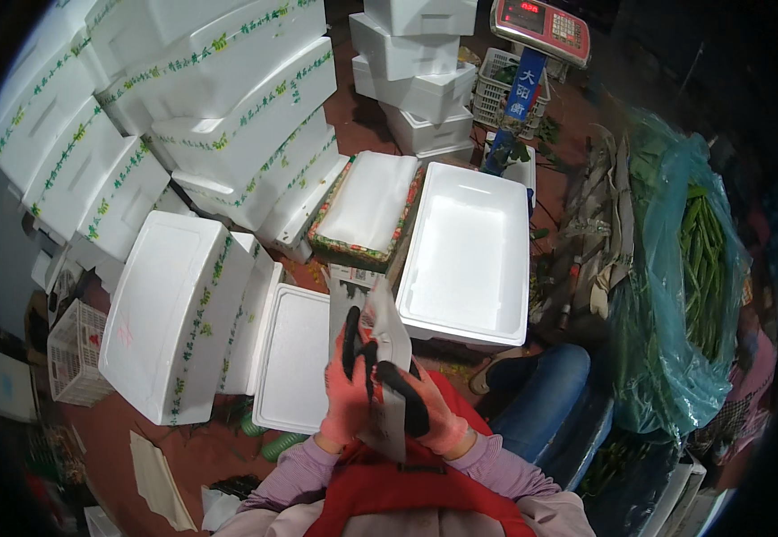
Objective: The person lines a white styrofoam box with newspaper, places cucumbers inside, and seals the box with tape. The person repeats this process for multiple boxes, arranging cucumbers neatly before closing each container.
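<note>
Many foam boxes [250, 121] (beyond gloved hands [342, 394])

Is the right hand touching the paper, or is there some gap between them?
Touching. In the head view, gloved fingers of the right hand lie across the paper, with no gap visible.

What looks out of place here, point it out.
A pale flat sheet lies loose on the red floor at lower left; it looks odd, perhaps dropped, while the white boxes stand stacked.
</note>
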The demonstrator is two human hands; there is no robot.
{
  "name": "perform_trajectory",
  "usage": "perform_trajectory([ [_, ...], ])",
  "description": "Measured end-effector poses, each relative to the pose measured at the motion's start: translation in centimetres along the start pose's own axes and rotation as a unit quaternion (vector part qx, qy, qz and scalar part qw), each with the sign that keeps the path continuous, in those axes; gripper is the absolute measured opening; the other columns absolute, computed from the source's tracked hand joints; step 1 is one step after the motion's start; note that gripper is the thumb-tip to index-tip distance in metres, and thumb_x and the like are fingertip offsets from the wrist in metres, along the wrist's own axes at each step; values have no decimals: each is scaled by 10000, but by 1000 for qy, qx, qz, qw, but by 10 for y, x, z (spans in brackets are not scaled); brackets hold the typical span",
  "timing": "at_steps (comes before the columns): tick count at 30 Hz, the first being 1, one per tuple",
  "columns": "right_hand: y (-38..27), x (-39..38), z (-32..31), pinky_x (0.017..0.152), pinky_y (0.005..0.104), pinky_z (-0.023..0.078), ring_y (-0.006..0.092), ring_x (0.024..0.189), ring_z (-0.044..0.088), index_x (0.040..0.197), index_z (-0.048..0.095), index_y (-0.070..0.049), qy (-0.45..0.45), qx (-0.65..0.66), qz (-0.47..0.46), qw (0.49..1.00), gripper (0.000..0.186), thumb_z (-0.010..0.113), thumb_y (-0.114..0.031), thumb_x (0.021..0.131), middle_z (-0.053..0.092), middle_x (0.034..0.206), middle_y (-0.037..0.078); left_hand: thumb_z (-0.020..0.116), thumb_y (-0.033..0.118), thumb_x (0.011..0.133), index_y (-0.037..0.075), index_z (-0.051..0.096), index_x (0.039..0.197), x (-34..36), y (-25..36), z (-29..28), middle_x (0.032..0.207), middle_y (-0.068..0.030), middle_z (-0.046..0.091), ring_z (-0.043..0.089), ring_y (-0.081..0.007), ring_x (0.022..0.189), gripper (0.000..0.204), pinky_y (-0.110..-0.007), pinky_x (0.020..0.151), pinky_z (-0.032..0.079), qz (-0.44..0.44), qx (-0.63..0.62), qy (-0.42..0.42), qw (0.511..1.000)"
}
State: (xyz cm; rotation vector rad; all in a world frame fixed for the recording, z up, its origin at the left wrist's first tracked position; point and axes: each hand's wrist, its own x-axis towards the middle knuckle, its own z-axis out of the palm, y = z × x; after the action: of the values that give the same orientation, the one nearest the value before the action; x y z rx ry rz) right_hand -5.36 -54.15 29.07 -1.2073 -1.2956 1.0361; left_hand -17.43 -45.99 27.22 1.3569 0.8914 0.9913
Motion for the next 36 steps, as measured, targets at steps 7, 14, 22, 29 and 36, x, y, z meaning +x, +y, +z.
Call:
perform_trajectory([
  [7, -35, 57, -48, 901, 372, 511, 358, 1047, 664, 1211, 652, 21, 172, -358, 28, 917, 370, 681, -191, 909, 678, 1122, 257, 486, 15, 935, 48, 616, 1312, 100, 62, -30, 952, -150, 694, 673, -251, 809, 400, -354, 749, 511, 239, 254, 79, 934],
  [14, -148, 95, -199, 721, 416, 504, 287, 858, 641, 1067, 682, -116, 287, -645, -264, 658, 294, 713, -144, 776, 647, 940, 95, 563, -61, 804, 15, 660, 1212, 227, 205, -44, 1154, -179, 675, 653, -375, 1036, 427, -403, 905, 515, 511, 365, 1, 778],
  [22, -139, 11, -198, 782, 399, 520, 260, 996, 606, 1068, 730, -192, 193, -769, -264, 550, 389, 706, -157, 681, 623, 1126, 59, 709, 185, 713, 225, 713, 1096, 210, 128, -51, 1183, -71, 644, 619, -315, 1123, 385, -512, 983, 517, 607, 461, -152, 629],
  [29, 13, 10, -194, 879, 417, 489, 282, 1135, 565, 1182, 679, -215, 71, -731, -107, 670, 394, 617, -169, 795, 592, 1242, 49, 816, 480, 742, 70, 381, 1514, 190, 14, -20, 1557, -257, 311, 270, -465, 1451, 976, -600, 1196, 159, 281, 521, -257, 764],
  [36, 58, 9, -182, 948, 455, 473, 311, 1182, 539, 1311, 594, -195, 80, -699, 5, 711, 535, 688, -165, 785, 571, 1286, 86, 790, 402, 822, 42, 202, 1574, 213, -79, 88, 1555, -284, 310, 288, -460, 1445, 1021, -468, 1176, 292, 97, 403, -171, 894],
])
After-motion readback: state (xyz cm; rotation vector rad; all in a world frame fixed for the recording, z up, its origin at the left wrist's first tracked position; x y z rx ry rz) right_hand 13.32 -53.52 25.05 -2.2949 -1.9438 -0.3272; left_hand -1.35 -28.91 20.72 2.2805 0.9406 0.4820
